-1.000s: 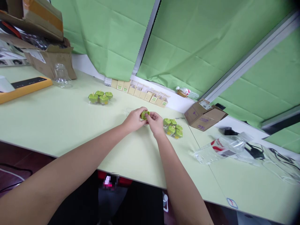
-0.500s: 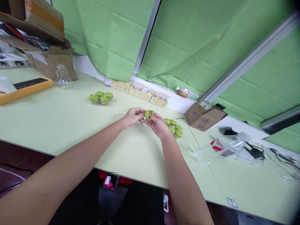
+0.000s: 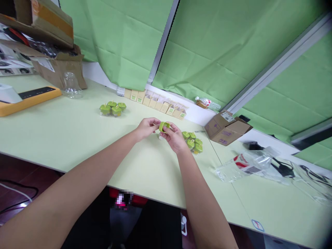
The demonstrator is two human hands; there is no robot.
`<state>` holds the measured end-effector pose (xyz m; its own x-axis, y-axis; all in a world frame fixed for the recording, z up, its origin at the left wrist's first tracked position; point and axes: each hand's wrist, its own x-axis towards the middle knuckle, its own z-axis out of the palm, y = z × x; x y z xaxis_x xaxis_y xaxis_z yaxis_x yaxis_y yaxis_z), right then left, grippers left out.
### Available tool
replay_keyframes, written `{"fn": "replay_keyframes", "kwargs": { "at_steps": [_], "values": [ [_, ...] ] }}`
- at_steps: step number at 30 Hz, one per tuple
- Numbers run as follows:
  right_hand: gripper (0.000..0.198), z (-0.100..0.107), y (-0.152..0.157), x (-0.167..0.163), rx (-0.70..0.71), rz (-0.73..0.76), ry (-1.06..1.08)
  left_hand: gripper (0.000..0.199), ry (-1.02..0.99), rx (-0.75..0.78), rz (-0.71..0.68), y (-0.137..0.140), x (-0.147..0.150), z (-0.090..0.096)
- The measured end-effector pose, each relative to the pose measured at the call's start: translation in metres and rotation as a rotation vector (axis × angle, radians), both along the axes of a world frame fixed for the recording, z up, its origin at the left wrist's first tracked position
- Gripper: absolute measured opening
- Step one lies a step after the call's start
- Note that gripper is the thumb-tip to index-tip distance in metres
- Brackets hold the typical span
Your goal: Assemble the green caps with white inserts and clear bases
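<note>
Over the middle of the table, a hollow green plastic lid is tilted so that its open side shows. My right hand is closed on it, thumb pressed inside the rim. The pinched fingertips of my left hand meet the lid's left edge; anything small between them is hidden. Below the lid, a small white round piece shows, partly covered by my fingers. Close by on the right stand several small clear containers with green lids. Another group of green-lidded containers sits farther left.
A row of small cardboard boxes lines the wall. Toward the right are an open carton, a large clear plastic bottle and black cables. A clear bottle-shaped piece, a yellow-framed device and cartons occupy the left.
The green lid has tipped slightly, turning its open side more toward me. My right thumb has shifted within it. Both hands stay in nearly the same place.
</note>
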<state>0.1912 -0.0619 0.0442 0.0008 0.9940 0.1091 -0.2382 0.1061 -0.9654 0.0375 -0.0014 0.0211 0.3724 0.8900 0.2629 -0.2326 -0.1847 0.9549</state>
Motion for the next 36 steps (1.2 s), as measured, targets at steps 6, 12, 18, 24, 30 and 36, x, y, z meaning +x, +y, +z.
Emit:
{"fn": "replay_keyframes", "kwargs": {
  "at_steps": [6,12,18,24,30,36],
  "values": [
    [0.041,0.005,-0.003,-0.008,0.017,0.009,-0.044,0.031,-0.085,-0.227,-0.222,-0.011,0.0,0.005],
    [0.044,0.0,0.0,-0.01,0.019,-0.028,-0.14,0.03,-0.136,-0.234,-0.258,-0.014,0.006,0.004],
    [0.045,-0.004,0.003,-0.01,0.015,-0.062,-0.195,0.034,-0.1,-0.158,-0.12,-0.01,0.005,0.001],
    [0.043,-0.002,0.003,-0.012,0.006,-0.095,-0.26,0.037,-0.033,-0.117,-0.048,-0.006,0.006,-0.002],
    [0.043,-0.011,0.008,-0.001,0.054,-0.264,-0.637,0.037,-0.069,-0.163,0.102,-0.002,0.005,-0.001],
    [0.031,-0.022,0.007,0.011,0.086,-0.228,-1.418,0.032,-0.09,-0.219,0.213,0.0,0.003,0.001]
  ]
}}
